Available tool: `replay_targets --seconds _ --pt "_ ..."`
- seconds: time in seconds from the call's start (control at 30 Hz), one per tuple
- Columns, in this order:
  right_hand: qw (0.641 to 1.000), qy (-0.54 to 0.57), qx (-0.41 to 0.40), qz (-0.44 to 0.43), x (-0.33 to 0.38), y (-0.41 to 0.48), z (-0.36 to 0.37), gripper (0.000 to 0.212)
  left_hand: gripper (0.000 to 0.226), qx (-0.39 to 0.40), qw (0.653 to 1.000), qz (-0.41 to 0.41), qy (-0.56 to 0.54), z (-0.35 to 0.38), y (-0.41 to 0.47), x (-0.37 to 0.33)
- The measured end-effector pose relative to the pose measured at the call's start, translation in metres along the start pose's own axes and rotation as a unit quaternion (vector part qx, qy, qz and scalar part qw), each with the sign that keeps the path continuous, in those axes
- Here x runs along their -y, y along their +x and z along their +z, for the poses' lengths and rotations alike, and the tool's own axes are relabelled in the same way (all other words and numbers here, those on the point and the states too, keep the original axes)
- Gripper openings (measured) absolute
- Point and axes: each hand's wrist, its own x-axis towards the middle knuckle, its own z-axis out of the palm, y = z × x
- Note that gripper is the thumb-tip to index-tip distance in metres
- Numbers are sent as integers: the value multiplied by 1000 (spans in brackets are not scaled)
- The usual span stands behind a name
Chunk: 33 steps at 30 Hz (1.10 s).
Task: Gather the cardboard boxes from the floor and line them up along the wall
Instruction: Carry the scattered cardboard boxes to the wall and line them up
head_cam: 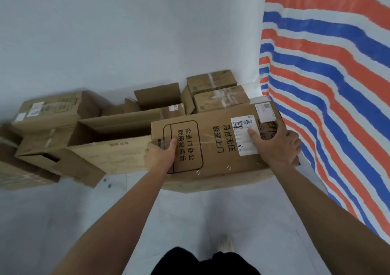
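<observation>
Cardboard box sat clamped between both hands, the left hand curled round its left edge with thumb on top, the right hand gripping its labelled right end with fingers bent over the edge, beside other boxes along the wall and near a striped tarp.

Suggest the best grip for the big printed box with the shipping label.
Probably the two short ends, one hand each, coming from the near side. The printed box is long and flat-topped, too wide for one hand. It is held that way now: the left hand curls round the left edge, the right hand wraps the right end by the label.
</observation>
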Motion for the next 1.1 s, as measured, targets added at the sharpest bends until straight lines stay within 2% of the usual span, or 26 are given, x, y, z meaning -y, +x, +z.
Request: replay_targets --seconds 0.1,0.2,0.3,0.47,0.57,0.67,0.83,0.97,1.1 --pt "999 -1 30 -23 35 54 32 94 112 0 1000 -21 -2 11 44 -24" --pt "997 0 76 -8 66 110 79 94 113 0 999 -33 7 29 109 -47" --pt "995 -13 94 -1 84 146 127 96 101 11 999 -31 38 49 168 -63" --pt "990 -26 135 37 106 195 214 102 95 76 992 -76 67 90 266 -67" --pt "984 -34 167 59 108 224 268 106 104 108 985 -102 88 120 320 -64" --pt "979 -37 191 61 102 244 312 108 119 105 982 -115 105 146 355 -61" --pt "972 -53 222 54 92 267 384 110 130 80 977 -108 163 194 397 -56" --pt "951 -92 294 21 83 267 443 120 134 112 952 -121 256 225 415 -26" --pt "953 -126 275 -17 75 265 464 124 131 96 948 -90 288 240 412 -5"
